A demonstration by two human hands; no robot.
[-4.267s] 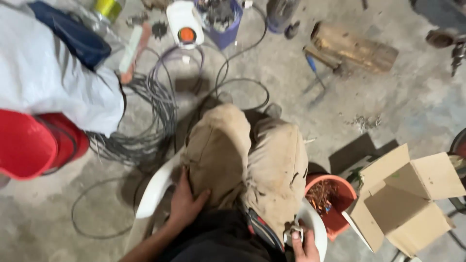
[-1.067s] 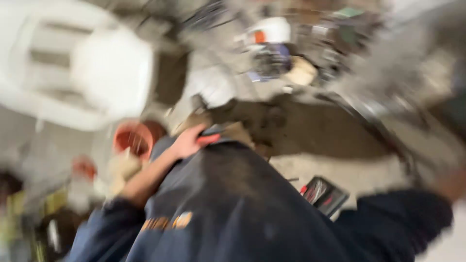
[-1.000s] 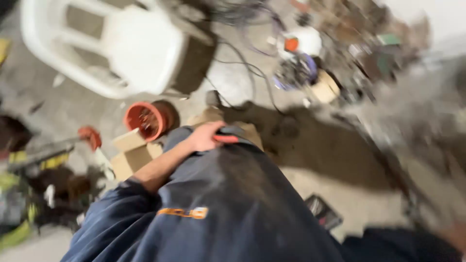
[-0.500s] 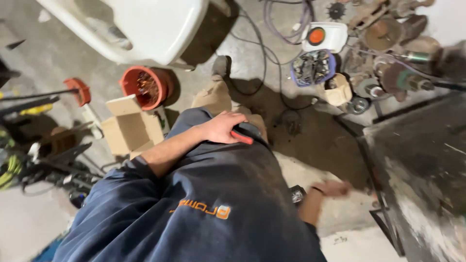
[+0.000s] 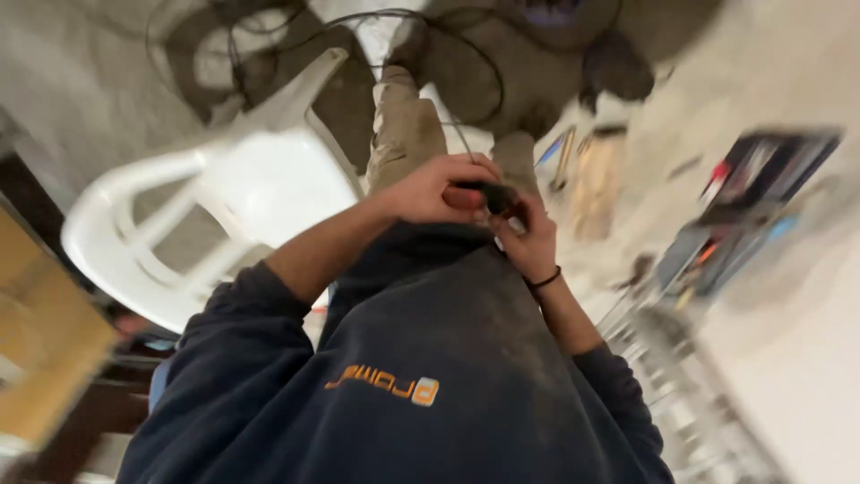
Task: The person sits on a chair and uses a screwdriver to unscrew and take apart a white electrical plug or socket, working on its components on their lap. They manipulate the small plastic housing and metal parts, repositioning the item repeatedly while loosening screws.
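Hands meet at the waist — left hand [image 5: 439, 190] clenched on a red-black tool [image 5: 479, 197], right hand [image 5: 528, 242] pinching its tip; steady hold needed next.

My view has swung round: the white plastic chair [image 5: 206, 215], at the top of the picture half a second ago, now lies at the left beside my leg. My right hand [image 5: 528, 242], then hanging blurred and low by my side, has come up to meet my left hand [image 5: 439, 188]; both now close on a small red-and-black tool [image 5: 484, 197] at my waist.
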